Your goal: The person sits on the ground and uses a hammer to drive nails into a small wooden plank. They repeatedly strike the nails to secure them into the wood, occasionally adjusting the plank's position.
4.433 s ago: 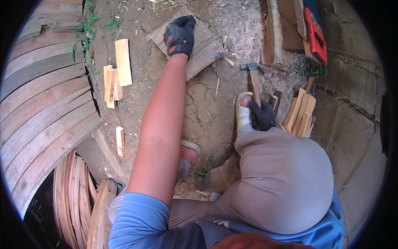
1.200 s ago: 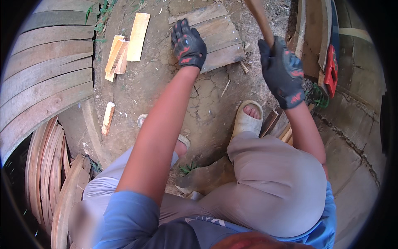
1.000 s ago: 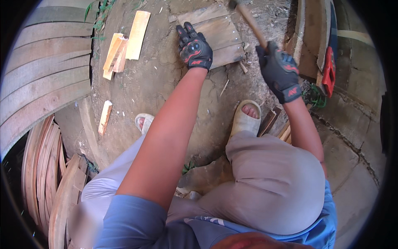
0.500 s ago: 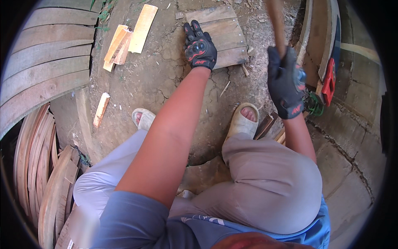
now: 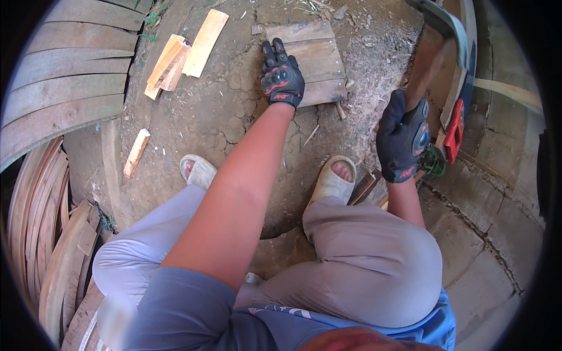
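Note:
My left hand (image 5: pixel 282 76), in a black glove with red trim, rests along the left edge of a small panel of wooden slats (image 5: pixel 316 61). Its visible fingers are stretched out, pointing away from me. The panel lies on the dirt ground, with small dots like nail heads near its right side. To the right, my gloved right hand (image 5: pixel 403 137) is closed around the handle of a wooden-handled tool (image 5: pixel 427 64). The tool's curved dark metal head (image 5: pixel 451 22) is raised at the upper right, too smeared and cut off to tell its kind.
Pale wood offcuts (image 5: pixel 205 44) lie left of the panel, and one short stick (image 5: pixel 136 153) is nearer me. A red-handled saw (image 5: pixel 455 131) leans at the right beside boards. Curved slats (image 5: pixel 41 210) are piled at lower left. My sandalled feet (image 5: pixel 332 181) flank the ground before me.
The tool in my right hand has swung so that its metal head now shows at upper right. That hand sits slightly lower. My left hand stays at the panel, and the view has shifted a little.

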The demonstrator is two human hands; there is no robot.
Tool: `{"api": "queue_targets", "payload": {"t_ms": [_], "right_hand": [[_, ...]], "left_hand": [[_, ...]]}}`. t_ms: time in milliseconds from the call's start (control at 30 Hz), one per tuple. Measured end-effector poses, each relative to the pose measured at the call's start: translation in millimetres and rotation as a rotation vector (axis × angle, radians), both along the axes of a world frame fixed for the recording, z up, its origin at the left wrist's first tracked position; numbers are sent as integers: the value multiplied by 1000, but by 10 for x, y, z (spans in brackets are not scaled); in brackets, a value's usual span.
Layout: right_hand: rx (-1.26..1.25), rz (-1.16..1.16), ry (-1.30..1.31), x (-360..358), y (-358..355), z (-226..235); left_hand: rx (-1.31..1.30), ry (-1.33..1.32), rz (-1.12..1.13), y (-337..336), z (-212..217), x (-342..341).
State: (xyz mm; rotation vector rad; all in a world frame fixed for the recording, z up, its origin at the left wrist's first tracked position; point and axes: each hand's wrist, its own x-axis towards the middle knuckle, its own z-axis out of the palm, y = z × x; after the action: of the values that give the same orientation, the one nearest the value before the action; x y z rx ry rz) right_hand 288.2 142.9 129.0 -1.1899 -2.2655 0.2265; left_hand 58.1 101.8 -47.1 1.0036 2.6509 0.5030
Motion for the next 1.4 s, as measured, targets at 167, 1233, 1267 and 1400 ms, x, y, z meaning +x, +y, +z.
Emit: {"api": "queue_targets", "payload": {"t_ms": [167, 1233, 1267, 1400], "right_hand": [[-450, -40, -421, 110, 22, -747], [-242, -67, 140, -61, -6, -108], [-215, -82, 100, -63, -35, -278], [-442, -73, -463, 99, -6, -1006]], "left_hand": [[8, -38, -34, 95, 90, 112], [-16, 25, -1, -30, 67, 0], [6, 8, 4, -37, 60, 6], [91, 46, -23, 48, -43, 33]]}}
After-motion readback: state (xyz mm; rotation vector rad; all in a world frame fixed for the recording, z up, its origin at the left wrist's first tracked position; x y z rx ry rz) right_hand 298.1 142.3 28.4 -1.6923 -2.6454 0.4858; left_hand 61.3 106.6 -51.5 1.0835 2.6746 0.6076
